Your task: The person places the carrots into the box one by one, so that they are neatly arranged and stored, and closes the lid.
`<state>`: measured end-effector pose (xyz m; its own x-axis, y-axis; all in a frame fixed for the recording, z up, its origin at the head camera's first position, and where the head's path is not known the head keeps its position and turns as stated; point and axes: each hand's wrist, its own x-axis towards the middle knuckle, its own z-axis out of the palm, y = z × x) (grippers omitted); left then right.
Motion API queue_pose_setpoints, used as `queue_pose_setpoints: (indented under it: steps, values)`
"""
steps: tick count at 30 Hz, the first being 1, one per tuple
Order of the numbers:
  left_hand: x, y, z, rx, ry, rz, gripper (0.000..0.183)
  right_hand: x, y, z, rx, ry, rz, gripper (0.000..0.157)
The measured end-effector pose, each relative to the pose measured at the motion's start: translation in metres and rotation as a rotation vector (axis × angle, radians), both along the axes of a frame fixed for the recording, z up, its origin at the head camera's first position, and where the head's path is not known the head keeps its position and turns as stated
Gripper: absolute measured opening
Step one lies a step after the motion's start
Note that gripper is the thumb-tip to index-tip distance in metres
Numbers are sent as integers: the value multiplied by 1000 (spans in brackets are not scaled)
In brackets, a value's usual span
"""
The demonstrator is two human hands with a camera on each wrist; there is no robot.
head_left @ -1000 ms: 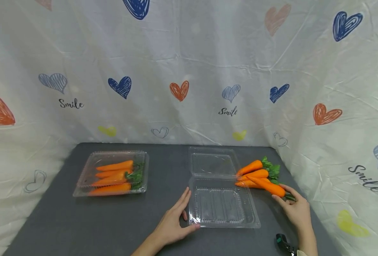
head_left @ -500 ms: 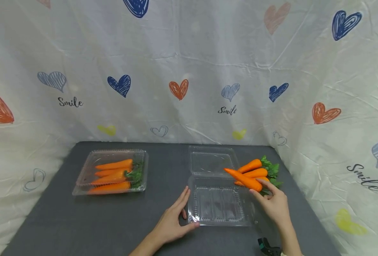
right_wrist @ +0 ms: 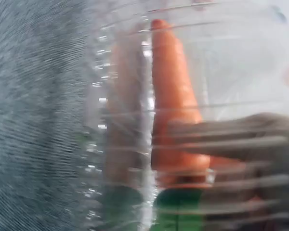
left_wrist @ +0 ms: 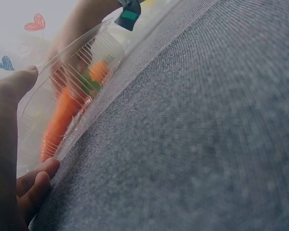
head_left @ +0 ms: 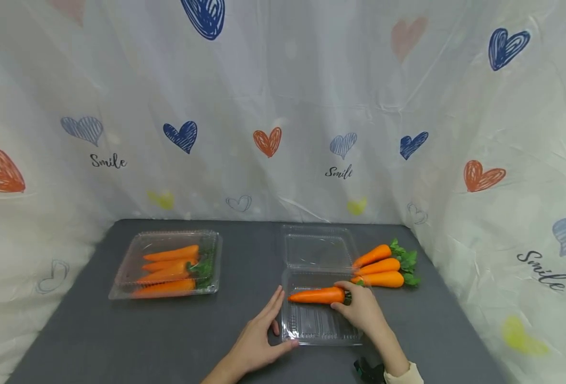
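In the head view, a clear plastic clamshell box (head_left: 312, 328) rests on the dark table, its lid (head_left: 318, 249) folded back flat. My right hand (head_left: 363, 310) pinches an orange carrot (head_left: 315, 295) near its green top and holds it lengthwise inside the tray, tip to the left. Through the clear wall, the right wrist view shows fingers on the thick end of the carrot (right_wrist: 173, 82), with some blur. My left hand (head_left: 259, 341), fingers and thumb spread, touches the tray's left edge. The left wrist view shows thumb (left_wrist: 26, 81) and fingertips against the wall.
Three carrots (head_left: 378, 265) with leafy tops lie right of the box, tips at its edge. To the left stands a lidded clear box (head_left: 130, 266) with several carrots. A patterned curtain (head_left: 302, 106) hangs behind the table (head_left: 168, 336). A black wrist device (head_left: 369, 370) is near the right wrist.
My right hand has lifted the carrot from the pile on the right and carried it left into the tray, turning it nearly level. The left hand stays at the tray's edge.
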<state>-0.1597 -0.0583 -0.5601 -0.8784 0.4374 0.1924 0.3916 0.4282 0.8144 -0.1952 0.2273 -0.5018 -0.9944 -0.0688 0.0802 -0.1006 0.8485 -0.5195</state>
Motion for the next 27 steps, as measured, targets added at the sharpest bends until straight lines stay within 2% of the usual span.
queue_pose_setpoints:
  steps: [5,8,12,19,22,24,27]
  values:
    - [5,0,-4,13,-37,-23,104,4,-4,-8,53,-6,-60,51]
    - [4,1,-3,20,-41,-26,104,5,-3,-4,57,6,-91,53]
    - [1,1,-1,12,-13,-8,104,5,2,7,25,23,-91,52]
    - [-1,1,-1,16,24,2,103,3,41,19,-161,121,-94,47]
    - [0,0,-2,18,19,-8,103,2,64,18,-245,146,-141,45]
    - [0,-1,-2,15,13,-10,103,-1,80,15,-317,151,-178,47]
    - [-1,-1,-2,13,10,-9,103,-7,103,8,-368,178,-238,54]
